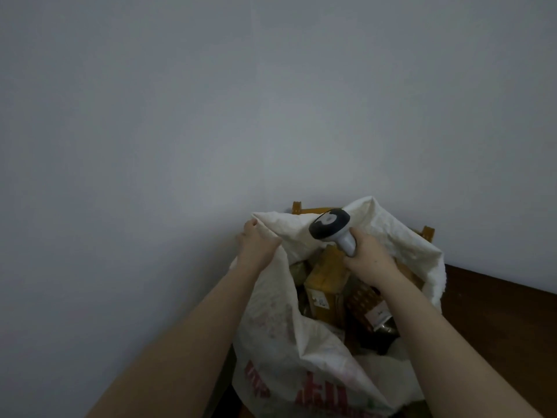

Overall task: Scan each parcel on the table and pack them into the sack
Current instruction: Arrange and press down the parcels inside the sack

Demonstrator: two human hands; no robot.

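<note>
Fingers of the left hand point(256, 241) curl over the rim of the white woven sack with red print point(271, 336); the right hand point(369, 260) grips the handle of a grey-and-black handheld scanner point(333, 227) above its mouth. Inside sit 2 parcels: a tan cardboard box point(324, 283) and a dark patterned packet point(364, 298).

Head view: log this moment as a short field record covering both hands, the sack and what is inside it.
left hand: grips the rim of the sack, holding its mouth open
right hand: grips the scanner by its handle, above the open mouth
sack: white, woven, red print on the front
contents: yellow-brown box with a label; dark patterned parcel with a label; other items too dim to tell
behind sack: orange frame, grey wall
right of sack: dark brown surface
</note>
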